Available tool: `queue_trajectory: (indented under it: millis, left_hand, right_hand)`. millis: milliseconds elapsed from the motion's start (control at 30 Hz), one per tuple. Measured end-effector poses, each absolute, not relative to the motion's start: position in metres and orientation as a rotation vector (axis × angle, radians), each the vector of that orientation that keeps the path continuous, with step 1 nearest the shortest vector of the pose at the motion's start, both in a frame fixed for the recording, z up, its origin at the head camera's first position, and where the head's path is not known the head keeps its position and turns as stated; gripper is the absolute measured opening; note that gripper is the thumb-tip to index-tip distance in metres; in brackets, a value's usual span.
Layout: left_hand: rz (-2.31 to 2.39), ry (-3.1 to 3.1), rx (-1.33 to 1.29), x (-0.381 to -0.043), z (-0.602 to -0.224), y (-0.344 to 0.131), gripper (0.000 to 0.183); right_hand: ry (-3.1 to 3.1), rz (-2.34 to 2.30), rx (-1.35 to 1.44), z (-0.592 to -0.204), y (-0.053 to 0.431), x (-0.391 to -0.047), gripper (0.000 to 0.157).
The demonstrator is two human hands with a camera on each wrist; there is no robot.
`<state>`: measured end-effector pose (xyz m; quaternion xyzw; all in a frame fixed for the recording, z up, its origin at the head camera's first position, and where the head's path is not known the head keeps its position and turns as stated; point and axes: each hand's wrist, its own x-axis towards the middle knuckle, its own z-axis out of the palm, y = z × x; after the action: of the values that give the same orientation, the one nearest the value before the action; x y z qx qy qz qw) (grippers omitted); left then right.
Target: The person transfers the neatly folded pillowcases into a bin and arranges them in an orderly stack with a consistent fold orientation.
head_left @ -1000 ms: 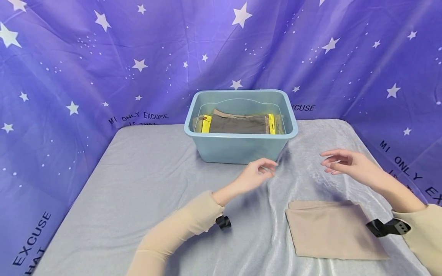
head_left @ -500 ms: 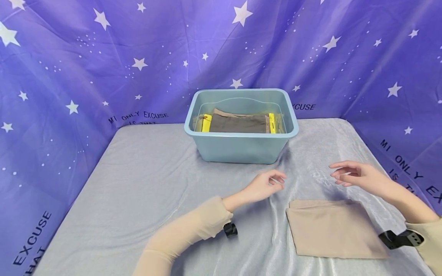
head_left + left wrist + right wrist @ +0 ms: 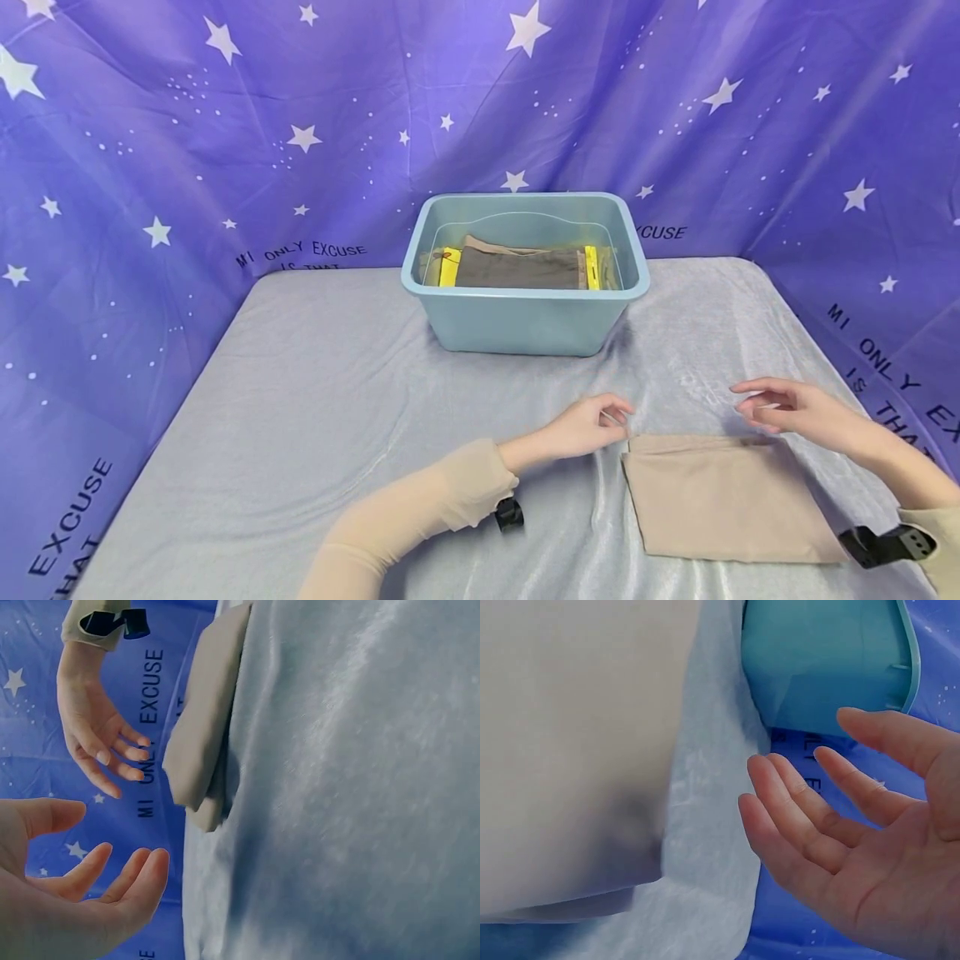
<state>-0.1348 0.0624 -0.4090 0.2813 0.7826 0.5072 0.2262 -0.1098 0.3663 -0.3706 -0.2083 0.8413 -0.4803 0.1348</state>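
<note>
A folded beige cloth (image 3: 731, 500) lies flat at the front right of the table, its layers showing along the back edge. Just off its back left corner is my left hand (image 3: 585, 427), fingers loosely bent and holding nothing. My right hand (image 3: 802, 408) hovers above and behind the back right corner, its fingers relaxed with nothing between them. In the left wrist view the cloth (image 3: 206, 720) appears edge-on as a thick fold, with the right hand (image 3: 97, 727) beyond it. The right wrist view has the right hand (image 3: 870, 840) palm up beside the cloth (image 3: 570, 750).
At the back middle stands a blue plastic tub (image 3: 525, 321). Inside it lie a dark folded cloth (image 3: 517, 270) and yellow-edged packaging (image 3: 448, 268). A grey velvety cover (image 3: 322, 375) spreads over the table, and a purple star-printed curtain (image 3: 360, 100) hangs around it.
Both hands have come back from near the tub toward the folded cloth, drifting to the right and closer to the front. The cloth and the tub stay in place.
</note>
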Motion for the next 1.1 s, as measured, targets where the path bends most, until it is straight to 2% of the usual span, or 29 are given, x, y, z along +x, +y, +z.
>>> queue_trajectory:
  millis: [433, 600, 800, 1100]
  left_hand:
    - [1.305, 2.207, 0.771, -0.123, -0.425, 0.070, 0.029]
    - [1.255, 2.256, 0.724, -0.120, -0.428, 0.072, 0.033]
    - [1.250, 2.244, 0.637, -0.115, -0.431, 0.073, 0.039]
    - [1.241, 2.218, 0.581, -0.111, -0.431, 0.075, 0.046]
  right_hand:
    - [2.356, -1.459, -0.616, -0.386, 0.382, -0.098, 0.059]
    - [2.365, -1.503, -0.663, -0.392, 0.386, -0.094, 0.066]
    - [2.581, -1.352, -0.459, -0.394, 0.388, -0.087, 0.055]
    - [2.718, -1.266, -0.402, -0.405, 0.393, -0.082, 0.053]
